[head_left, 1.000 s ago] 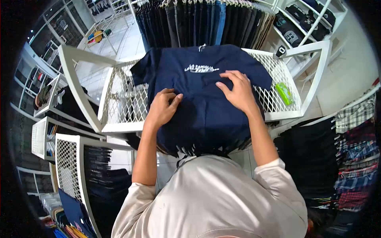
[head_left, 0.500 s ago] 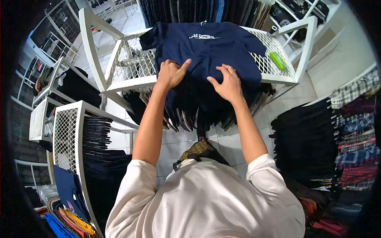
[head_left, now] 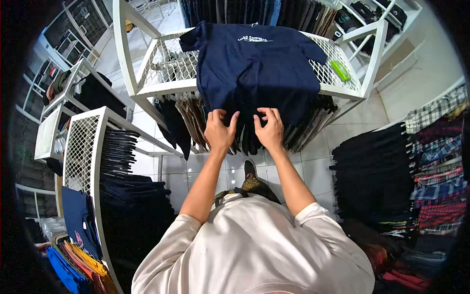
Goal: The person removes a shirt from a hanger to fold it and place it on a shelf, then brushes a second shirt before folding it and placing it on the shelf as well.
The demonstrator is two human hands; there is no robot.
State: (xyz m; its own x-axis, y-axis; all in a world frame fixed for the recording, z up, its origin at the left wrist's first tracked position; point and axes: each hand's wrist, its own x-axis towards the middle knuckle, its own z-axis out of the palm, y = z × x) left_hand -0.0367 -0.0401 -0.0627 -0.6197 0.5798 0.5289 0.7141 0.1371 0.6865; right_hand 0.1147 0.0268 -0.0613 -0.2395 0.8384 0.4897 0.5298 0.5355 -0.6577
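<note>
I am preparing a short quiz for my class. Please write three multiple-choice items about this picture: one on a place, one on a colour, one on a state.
1. Where does the small green object lie?
A. on the floor tiles
B. on the mesh rack top, right of the shirt
C. in the left hand

2. What colour is the T-shirt spread on the rack?
A. navy blue
B. red
C. white

3. What are the two hands doing?
A. hanging at the sides
B. holding a hanger
C. gripping the shirt's near hem

Answers:
1 B: the green object rests on the white mesh rack.
2 A: the T-shirt is dark blue with white lettering.
3 C: the left hand and right hand pinch the hanging edge.
</note>
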